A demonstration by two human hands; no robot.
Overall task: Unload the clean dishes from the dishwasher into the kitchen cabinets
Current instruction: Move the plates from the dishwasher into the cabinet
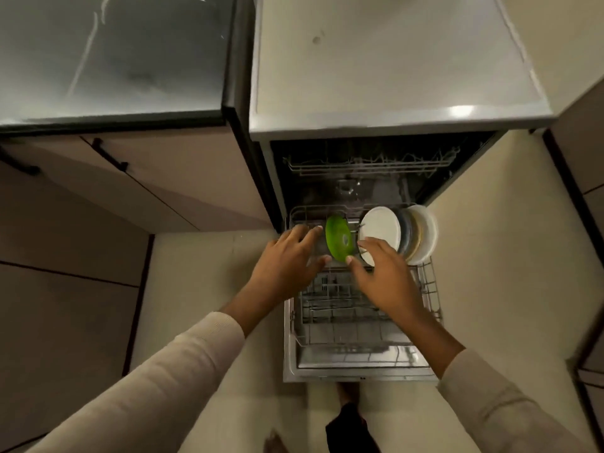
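Dishwasher, door down; wire lower rack drawn out, its far end holding a row of smooth round plates on edge, white foremost, and one glossy green plate left of them. Left hand and right hand, fingers spread, gripping nothing, flank the green plate: pickup likely imminent, needing a rim pinch and upward lift.
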